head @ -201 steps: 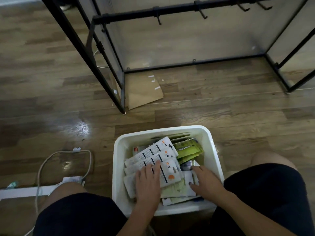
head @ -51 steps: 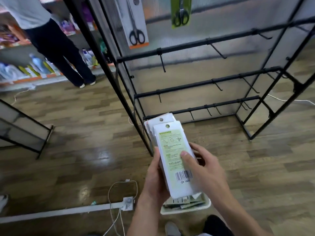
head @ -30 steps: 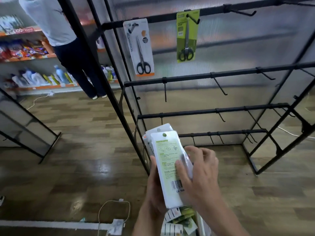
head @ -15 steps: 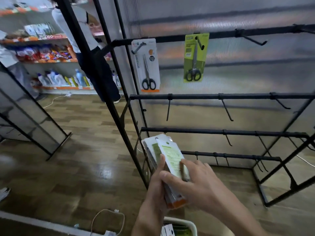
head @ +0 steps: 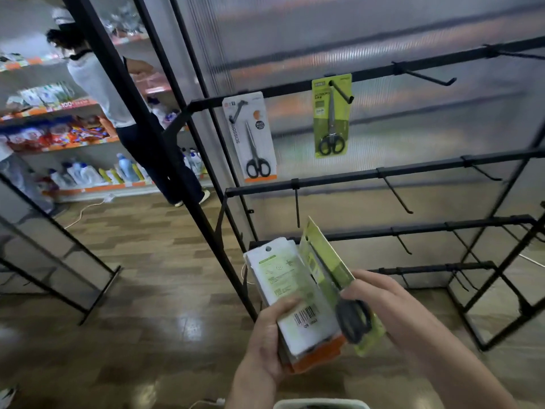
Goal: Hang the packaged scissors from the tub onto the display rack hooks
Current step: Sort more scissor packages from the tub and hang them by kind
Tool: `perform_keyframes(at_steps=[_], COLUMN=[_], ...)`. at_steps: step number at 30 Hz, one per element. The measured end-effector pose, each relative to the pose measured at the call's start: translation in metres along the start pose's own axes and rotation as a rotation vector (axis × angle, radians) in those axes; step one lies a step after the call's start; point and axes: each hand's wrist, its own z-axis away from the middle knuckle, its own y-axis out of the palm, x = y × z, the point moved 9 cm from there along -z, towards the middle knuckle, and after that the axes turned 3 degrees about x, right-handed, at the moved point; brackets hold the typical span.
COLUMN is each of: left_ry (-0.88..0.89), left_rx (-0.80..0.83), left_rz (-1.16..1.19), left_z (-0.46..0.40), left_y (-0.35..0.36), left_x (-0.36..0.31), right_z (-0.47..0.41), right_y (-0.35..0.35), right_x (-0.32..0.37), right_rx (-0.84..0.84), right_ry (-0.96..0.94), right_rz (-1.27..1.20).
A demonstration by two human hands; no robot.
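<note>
Two scissor packs hang on the rack (head: 383, 172) at 12 o'clock: one white (head: 250, 137), one green (head: 331, 116); left hand (head: 265, 343) grips a stack (head: 295, 305); right hand (head: 380, 302) pinches one green pack (head: 330, 270); tub rim (head: 321, 404) at 6 o'clock.

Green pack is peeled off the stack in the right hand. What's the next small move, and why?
Probably lift the green pack in the right hand up to the top-rail hook that already holds a green pack; its hang hole is at the upper end. The left hand holds the stack.
</note>
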Motion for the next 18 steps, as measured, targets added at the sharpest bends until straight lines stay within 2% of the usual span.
perform_keyframes(at_steps=[4, 10, 14, 18], left_ry=[0.067, 0.112, 0.196, 0.234], left_rx=[-0.009, -0.006, -0.075, -0.077], left_rz=[-0.025, -0.034, -0.086, -0.071], left_z=[-0.006, -0.011, -0.017, -0.022], left_y=[-0.004, 0.006, -0.001, -0.001], left_x=[-0.006, -0.013, -0.023, -0.032], right_z=[-0.006, -0.008, -0.014, -0.02], right_y=[-0.017, -0.026, -0.035, -0.04], right_x=[-0.016, -0.016, -0.013, -0.012], right_rx=[-0.108, -0.214, -0.244, -0.247], right_ry=[0.043, -0.025, -0.057, -0.111], right_rz=[-0.126, -0.098, -0.126, -0.181])
